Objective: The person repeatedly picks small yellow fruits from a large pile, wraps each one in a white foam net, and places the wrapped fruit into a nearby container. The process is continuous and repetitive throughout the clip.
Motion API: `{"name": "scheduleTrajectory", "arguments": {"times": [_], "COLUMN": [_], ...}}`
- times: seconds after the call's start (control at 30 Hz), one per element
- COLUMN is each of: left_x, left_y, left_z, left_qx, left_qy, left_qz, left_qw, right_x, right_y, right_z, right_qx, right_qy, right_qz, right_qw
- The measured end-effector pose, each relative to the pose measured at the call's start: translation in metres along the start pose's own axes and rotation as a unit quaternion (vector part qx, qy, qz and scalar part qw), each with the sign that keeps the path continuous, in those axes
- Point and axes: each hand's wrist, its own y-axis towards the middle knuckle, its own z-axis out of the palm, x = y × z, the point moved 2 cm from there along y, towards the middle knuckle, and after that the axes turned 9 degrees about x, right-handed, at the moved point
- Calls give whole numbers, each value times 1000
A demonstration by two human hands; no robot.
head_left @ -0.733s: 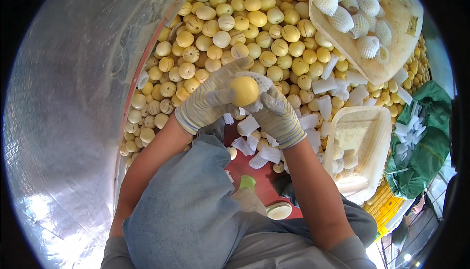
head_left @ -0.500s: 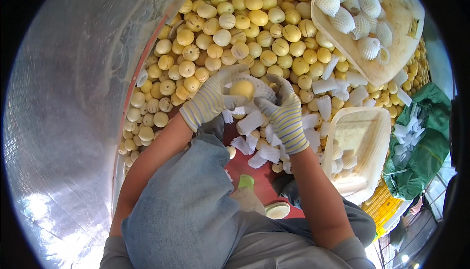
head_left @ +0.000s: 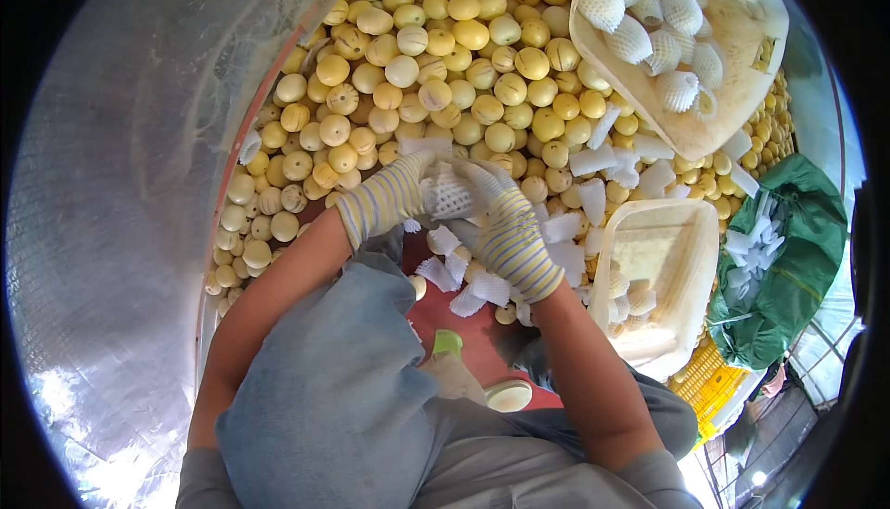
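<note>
A person seen from above works with both gloved hands over a big heap of small yellow fruits (head_left: 445, 55). The left hand (head_left: 394, 196) and the right hand (head_left: 501, 226), in striped knit gloves, meet around one fruit wrapped in a white foam net sleeve (head_left: 450, 196); the fingers of both hands are clenched on it, left from the side, right (head_left: 482, 180) over the top. The wrapped fruit sits right between the fingertips, just above the heap.

Just below the fingers lies a scatter of loose white foam sleeves (head_left: 464, 273). Beyond the fingers the heap is packed tight, fruit touching fruit. To the left of the fingers the heap ends at a curved rim, with a shiny silver sheet (head_left: 120, 184) beyond it. To the right of the fingers stands a pale tray (head_left: 686, 249) holding a few sleeves, and farther up a second tray (head_left: 742, 36) holds wrapped fruits. A green bag (head_left: 788, 259) of sleeves sits at the far right.

Half a second ago the fruit showed bare yellow between the hands; now the net covers it.
</note>
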Motion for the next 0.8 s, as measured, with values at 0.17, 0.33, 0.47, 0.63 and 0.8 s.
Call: {"name": "scheduleTrajectory", "arguments": {"times": [0.17,0.33,0.47,0.63,0.8], "left_x": [5,22,26,40,40], "left_y": [-6,-4,-4,12,-9], "left_z": [-15,-21,-7,-10,-17], "left_qx": [-103,-131,-44,0,-99], "left_qy": [110,443,599,708,176], "left_qz": [-6,-171,-136,-170,-23], "left_qw": [989,870,788,686,979], "right_x": [-40,-148,-164,-127,-56], "right_y": [-38,-146,-184,-118,-42], "right_z": [-74,-180,-209,-146,-66], "right_qx": [14,136,1,-100,-38], "right_qy": [-19,-173,-181,-146,84], "right_qz": [122,424,539,367,241], "right_qw": [992,879,823,913,966]}}
